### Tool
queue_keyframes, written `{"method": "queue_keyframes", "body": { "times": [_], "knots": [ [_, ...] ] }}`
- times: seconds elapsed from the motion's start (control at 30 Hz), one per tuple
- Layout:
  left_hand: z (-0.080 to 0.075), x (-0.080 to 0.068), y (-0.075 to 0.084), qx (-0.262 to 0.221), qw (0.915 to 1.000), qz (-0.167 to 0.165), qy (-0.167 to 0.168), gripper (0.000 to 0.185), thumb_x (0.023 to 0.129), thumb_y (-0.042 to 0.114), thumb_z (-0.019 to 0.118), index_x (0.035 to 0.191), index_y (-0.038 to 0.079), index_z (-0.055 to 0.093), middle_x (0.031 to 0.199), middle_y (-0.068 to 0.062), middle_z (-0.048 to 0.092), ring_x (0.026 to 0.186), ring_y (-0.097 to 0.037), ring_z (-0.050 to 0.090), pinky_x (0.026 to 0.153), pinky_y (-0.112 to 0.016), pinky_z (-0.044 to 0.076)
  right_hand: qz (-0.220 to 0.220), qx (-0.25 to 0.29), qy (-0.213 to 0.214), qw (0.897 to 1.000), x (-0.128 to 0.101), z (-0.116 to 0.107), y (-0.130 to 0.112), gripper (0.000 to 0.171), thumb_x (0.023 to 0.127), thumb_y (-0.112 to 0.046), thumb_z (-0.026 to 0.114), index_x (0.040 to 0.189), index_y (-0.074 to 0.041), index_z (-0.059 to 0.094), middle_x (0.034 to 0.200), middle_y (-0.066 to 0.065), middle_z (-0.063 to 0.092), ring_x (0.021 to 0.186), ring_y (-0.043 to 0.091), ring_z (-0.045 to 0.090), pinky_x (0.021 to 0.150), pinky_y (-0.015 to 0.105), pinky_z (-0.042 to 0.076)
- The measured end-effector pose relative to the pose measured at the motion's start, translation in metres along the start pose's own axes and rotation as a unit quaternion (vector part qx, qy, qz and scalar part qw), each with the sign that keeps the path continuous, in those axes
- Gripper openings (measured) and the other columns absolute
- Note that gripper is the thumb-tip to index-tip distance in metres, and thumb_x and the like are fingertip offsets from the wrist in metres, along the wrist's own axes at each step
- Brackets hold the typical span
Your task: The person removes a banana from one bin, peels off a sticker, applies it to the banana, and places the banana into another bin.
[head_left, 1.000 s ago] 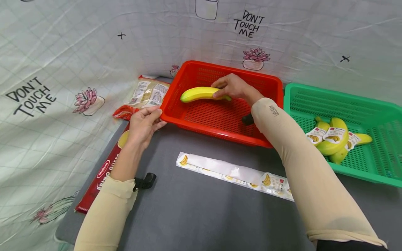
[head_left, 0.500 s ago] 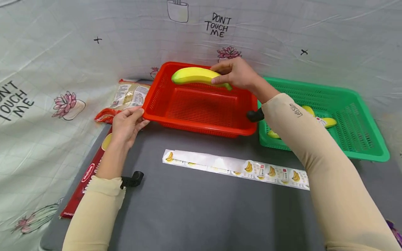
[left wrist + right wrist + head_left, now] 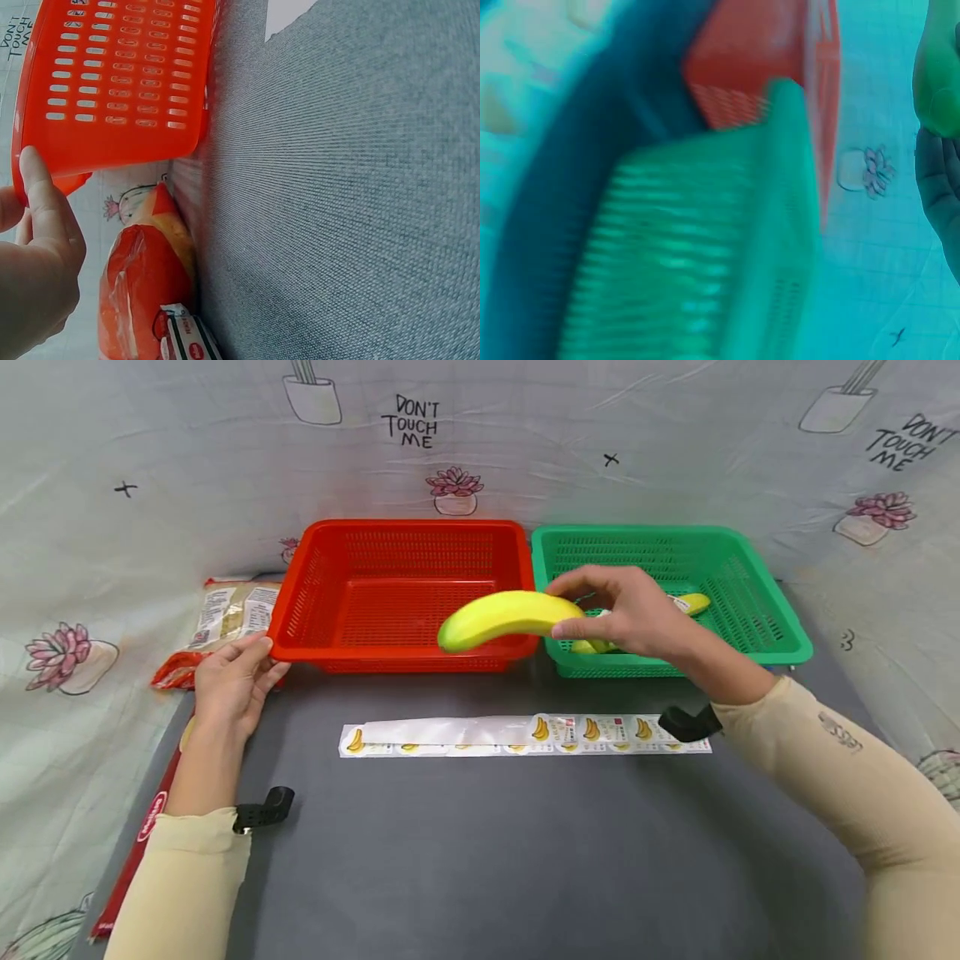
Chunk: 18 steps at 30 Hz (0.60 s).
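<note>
My right hand point(image 3: 626, 614) pinches a yellow banana point(image 3: 510, 612) by its stem end, between thumb and fingers. The banana hangs in the air over the front right of the red basket point(image 3: 420, 653), its greenish tip pointing left. With thumb and fingers my left hand point(image 3: 236, 681) grips the red basket's front left corner; the left wrist view shows these fingers point(image 3: 49, 206) at the rim. Inside the red basket no other item shows. Beside it stands a green basket point(image 3: 783, 627) with several labelled bananas point(image 3: 692, 602), partly hidden behind my right hand.
A strip of banana stickers point(image 3: 450, 735) lies on the grey table point(image 3: 480, 852) in front of the baskets. To the left are a clear and red food bag point(image 3: 232, 614) and a long red packet point(image 3: 142, 852). A printed cloth point(image 3: 525, 452) hangs behind.
My right hand has lifted the banana out of the red basket and carried it right and towards me. The left hand keeps its hold on the corner. The head view has turned right.
</note>
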<state>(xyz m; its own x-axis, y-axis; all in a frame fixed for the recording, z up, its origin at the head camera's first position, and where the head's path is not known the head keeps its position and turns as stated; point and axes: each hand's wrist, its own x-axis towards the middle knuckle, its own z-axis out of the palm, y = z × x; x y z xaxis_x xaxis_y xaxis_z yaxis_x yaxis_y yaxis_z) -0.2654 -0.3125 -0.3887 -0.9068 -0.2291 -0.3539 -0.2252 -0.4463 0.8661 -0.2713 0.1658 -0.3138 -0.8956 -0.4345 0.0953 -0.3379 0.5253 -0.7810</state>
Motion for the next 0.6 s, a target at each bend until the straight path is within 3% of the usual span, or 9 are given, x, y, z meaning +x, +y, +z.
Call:
{"method": "queue_keyframes", "body": {
  "times": [0.13, 0.3, 0.43, 0.6],
  "knots": [
    [-0.001, 0.0, -0.001, -0.021, 0.9998, -0.006, -0.001, 0.025, 0.086, 0.014, 0.081, 0.11, 0.01, 0.074, 0.101, 0.0, 0.073, 0.077, -0.014, 0.07, 0.068, -0.025, 0.061, -0.019, 0.003, -0.019, 1.0, -0.058, 0.017, 0.015, 0.041, 0.083, -0.015, 0.085, 0.121, -0.013, 0.07, 0.111, 0.001, 0.069, 0.096, 0.014, 0.064, 0.086, 0.021, 0.054],
    [-0.002, 0.001, -0.003, -0.043, 0.999, -0.01, -0.01, 0.019, 0.089, 0.008, 0.078, 0.108, 0.007, 0.073, 0.096, -0.003, 0.075, 0.076, -0.015, 0.069, 0.066, -0.027, 0.062, 0.0, -0.003, -0.062, 0.998, -0.116, 0.049, 0.041, 0.041, 0.08, -0.023, 0.089, 0.114, -0.018, 0.066, 0.107, -0.007, 0.066, 0.092, 0.01, 0.059, 0.084, 0.025, 0.052],
    [-0.004, 0.0, -0.003, -0.053, 0.9985, -0.013, -0.011, 0.021, 0.09, 0.009, 0.077, 0.11, 0.007, 0.073, 0.096, -0.003, 0.076, 0.075, -0.016, 0.07, 0.066, -0.027, 0.062, 0.021, 0.002, -0.087, 0.996, -0.139, 0.071, 0.061, 0.042, 0.079, -0.024, 0.089, 0.112, -0.016, 0.065, 0.106, -0.007, 0.065, 0.091, 0.007, 0.059, 0.085, 0.024, 0.052],
    [-0.004, 0.0, -0.005, -0.059, 0.9982, -0.008, -0.013, 0.022, 0.09, 0.008, 0.076, 0.112, 0.007, 0.073, 0.097, -0.004, 0.076, 0.073, -0.016, 0.07, 0.066, -0.027, 0.061, 0.037, 0.006, -0.089, 0.995, -0.148, 0.081, 0.078, 0.043, 0.079, -0.025, 0.089, 0.113, -0.016, 0.064, 0.103, -0.007, 0.065, 0.09, 0.007, 0.06, 0.083, 0.024, 0.053]
  ]
}}
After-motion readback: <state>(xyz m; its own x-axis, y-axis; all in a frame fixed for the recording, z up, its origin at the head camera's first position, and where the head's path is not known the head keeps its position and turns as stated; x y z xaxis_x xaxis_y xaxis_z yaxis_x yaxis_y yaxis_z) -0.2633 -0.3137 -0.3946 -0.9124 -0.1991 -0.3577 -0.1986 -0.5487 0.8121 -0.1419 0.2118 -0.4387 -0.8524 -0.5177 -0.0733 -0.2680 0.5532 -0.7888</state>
